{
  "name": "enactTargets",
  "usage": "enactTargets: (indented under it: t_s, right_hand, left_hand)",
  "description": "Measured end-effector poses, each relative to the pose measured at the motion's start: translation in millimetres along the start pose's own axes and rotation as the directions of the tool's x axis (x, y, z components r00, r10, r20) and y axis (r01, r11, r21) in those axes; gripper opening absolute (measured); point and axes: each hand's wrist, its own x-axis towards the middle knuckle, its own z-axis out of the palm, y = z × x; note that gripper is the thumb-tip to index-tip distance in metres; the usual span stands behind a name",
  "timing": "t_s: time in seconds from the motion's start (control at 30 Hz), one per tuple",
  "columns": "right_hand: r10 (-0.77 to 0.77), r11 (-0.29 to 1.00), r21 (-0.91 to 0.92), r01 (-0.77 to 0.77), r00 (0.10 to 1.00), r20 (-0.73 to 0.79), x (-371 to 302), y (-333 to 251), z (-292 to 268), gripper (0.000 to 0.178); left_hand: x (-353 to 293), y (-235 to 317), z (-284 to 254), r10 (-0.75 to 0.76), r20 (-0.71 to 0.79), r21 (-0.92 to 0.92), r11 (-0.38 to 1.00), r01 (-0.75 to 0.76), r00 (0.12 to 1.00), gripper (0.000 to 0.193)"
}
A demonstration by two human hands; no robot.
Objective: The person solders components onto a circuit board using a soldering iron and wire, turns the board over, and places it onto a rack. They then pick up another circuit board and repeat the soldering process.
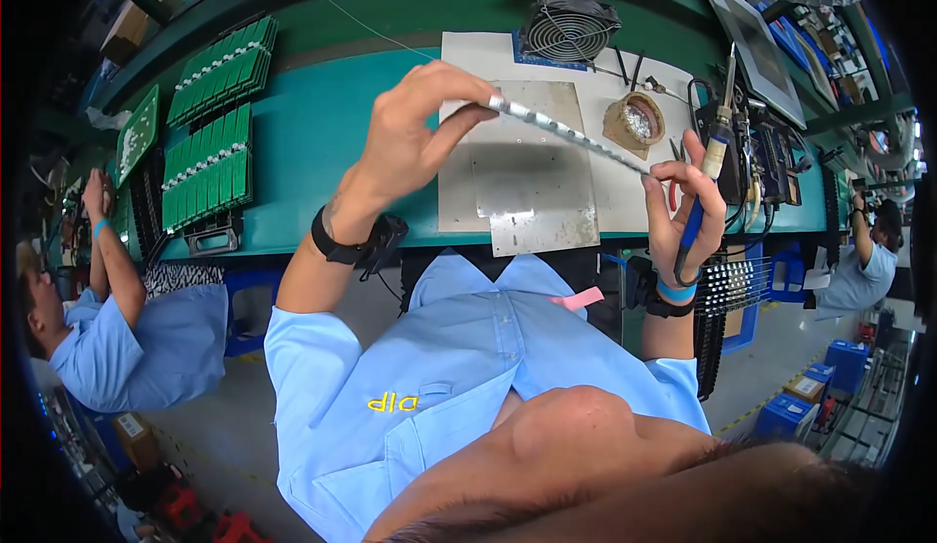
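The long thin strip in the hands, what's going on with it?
A person in a light-blue shirt holds up a long, thin strip dotted with silvery parts. The left hand grips one end and the right hand the other. The right hand also holds a slim soldering iron with a blue handle, its tip apart from the strip. A flat grey metal plate lies on a white sheet.

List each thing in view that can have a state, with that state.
Strip: raised, slanting, held at both ends
Left hand: pinching one end
Right hand: pinching the other, holding soldering iron
Soldering iron: tip up
Round container: open
Metal plate: on white sheet
Fan: cannot tell if spinning
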Motion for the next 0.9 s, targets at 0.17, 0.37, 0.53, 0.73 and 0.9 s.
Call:
enactTargets:
  t_s: [0.17,0.37,0.53,0.73,0.9]
  right_hand:
    - [0.011,1.000,-0.022,-0.011,1.000,0.003,-15,10,5,0.056]
    - [0.048,0.999,0.003,-0.048,0.999,0.016,-27,8,11,0.055]
    - [0.085,0.996,0.032,-0.087,0.995,0.057,-30,9,14,0.059]
    - [0.084,0.996,0.034,-0.087,0.993,0.084,-32,9,14,0.061]
    - [0.093,0.995,0.014,-0.094,0.994,0.052,-34,14,19,0.055]
  left_hand:
    - [-23,-9,2,0.325,0.062,0.199,0.923,-0.331,0.944,0.027]
    - [-48,-11,6,0.322,0.070,0.250,0.911,-0.329,0.944,0.025]
    - [-56,-11,8,0.266,0.056,0.225,0.936,-0.272,0.962,0.024]
    - [-63,-14,9,0.287,0.047,0.235,0.928,-0.290,0.957,0.026]
    - [-68,-15,11,0.262,0.062,0.222,0.937,-0.269,0.963,0.028]
